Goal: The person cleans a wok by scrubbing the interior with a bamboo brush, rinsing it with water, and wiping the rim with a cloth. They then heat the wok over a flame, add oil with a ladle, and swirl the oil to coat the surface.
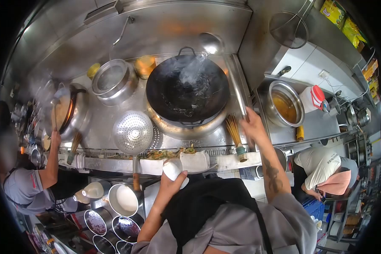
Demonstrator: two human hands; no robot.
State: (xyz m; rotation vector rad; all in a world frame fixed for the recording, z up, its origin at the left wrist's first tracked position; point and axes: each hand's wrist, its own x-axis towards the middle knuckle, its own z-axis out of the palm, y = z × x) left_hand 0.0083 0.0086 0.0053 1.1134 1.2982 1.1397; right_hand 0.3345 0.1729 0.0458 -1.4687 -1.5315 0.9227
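My right hand [253, 127] is closed around the long handle of a metal ladle [211, 43]. The ladle's bowl is tilted over the back right rim of a black wok [167, 95], and clear liquid pours from it into the wok. Some liquid lies in the wok's bottom, and a little steam rises. Near my body, my left hand [172, 186] grips a folded white cloth [172, 170], just in front of the stove edge. A bamboo brush [234, 131] rests beside my right forearm. A perforated skimmer [133, 132] lies left of the wok.
A lidded steel pot [112, 80] stands back left. Food scraps [169, 154] lie in the front gutter. On the right are a pot of brown liquid [283, 103] and a red-lidded container [313, 98]. One co-worker [29, 182] cooks at left; another person [326, 169] bends down at right.
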